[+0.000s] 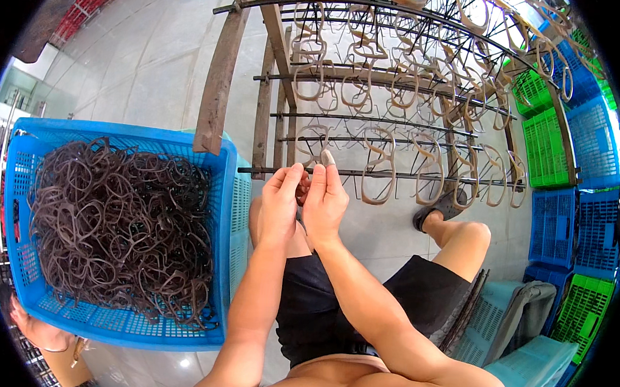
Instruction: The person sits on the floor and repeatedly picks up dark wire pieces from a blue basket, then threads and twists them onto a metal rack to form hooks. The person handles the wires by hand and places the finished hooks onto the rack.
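At the lower left edge, part of another person's bare limb (36,328) shows, cut off by the dark lens border. Beside it stands one large, rectangular blue plastic crate (127,334) with lattice walls, holding one heap of dark brown, thin-rimmed eyeglass frames (122,233), too tangled to count. One broad brown wooden plank (221,84) rises near the crate's far right corner.

Next come two bare hands, side by side. The left hand (282,195) has bent fingers, thumb and forefinger drawn together; the right hand (324,200) is likewise curled, with one pale covering (328,157) on a fingertip. Just beyond their tips is one tan plastic eyeglass frame (313,128), at the near black rod (405,175); whether either hand grips it cannot be told, the inner fingers being shadowed.

Along that rod to the right, five more tan eyeglass frames (380,156) can be picked out; those on the farther rods overlap beyond counting. Below them is one dark clog (449,204). At the right are at least three green lattice crates (547,148) and three blue lattice crates (553,227), some cut off by the border.
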{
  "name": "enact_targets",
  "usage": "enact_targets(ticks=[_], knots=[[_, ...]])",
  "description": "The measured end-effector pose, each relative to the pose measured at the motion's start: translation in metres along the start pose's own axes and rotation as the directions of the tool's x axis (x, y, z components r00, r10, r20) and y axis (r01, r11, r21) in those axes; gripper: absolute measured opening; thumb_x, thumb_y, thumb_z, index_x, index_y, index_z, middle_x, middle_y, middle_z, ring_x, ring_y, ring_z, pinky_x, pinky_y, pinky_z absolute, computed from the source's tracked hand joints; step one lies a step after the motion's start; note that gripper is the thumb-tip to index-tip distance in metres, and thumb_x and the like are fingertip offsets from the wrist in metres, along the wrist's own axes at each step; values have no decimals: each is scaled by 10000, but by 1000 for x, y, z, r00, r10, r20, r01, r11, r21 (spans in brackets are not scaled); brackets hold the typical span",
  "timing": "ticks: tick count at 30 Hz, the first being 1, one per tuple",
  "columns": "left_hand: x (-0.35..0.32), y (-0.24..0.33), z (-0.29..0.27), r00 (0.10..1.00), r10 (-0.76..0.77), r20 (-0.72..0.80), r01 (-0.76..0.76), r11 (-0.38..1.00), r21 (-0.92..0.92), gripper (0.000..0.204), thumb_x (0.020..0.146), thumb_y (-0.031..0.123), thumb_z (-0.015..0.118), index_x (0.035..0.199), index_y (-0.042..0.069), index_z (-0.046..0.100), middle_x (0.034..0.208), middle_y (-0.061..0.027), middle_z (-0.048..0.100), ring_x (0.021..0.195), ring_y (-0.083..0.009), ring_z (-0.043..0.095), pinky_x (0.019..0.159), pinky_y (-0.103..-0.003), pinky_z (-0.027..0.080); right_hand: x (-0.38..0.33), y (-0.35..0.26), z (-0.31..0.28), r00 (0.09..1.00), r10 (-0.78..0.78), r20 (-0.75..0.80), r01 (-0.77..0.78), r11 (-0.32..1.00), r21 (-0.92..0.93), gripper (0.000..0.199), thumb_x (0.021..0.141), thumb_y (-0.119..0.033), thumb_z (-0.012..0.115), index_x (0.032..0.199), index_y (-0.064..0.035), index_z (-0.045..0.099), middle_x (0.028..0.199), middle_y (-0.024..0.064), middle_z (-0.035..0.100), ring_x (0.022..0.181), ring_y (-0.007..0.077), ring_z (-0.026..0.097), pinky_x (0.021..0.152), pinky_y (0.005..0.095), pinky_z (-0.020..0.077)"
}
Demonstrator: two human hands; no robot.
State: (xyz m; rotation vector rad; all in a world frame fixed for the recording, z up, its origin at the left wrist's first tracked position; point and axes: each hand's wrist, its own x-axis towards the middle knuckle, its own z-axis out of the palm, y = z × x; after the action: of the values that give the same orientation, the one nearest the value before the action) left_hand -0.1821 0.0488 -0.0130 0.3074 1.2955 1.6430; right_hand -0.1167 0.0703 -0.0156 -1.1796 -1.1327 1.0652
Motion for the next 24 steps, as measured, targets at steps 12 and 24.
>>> enact_targets(ticks=[12,24], knots=[[-1,1,11,998,30,48,-36,990,137,205,892,231,597,808,45,615,687,3,572,598,-84,507,546,-225,389,7,-2,-15,989,116,93,-125,988,91,235,942,-139,498,1092,25,576,648,48,588,573,85,522,524,260,456],[-7,61,-95,861,507,42,-250,350,903,157,866,200,601,863,43,593,788,-12,582,707,-121,546,642,-263,433,-29,30,-62,977,165,136,-153,983,-98,307,906,-158,537,1139,31,470,925,100,611,773,171,603,698,308,485]])
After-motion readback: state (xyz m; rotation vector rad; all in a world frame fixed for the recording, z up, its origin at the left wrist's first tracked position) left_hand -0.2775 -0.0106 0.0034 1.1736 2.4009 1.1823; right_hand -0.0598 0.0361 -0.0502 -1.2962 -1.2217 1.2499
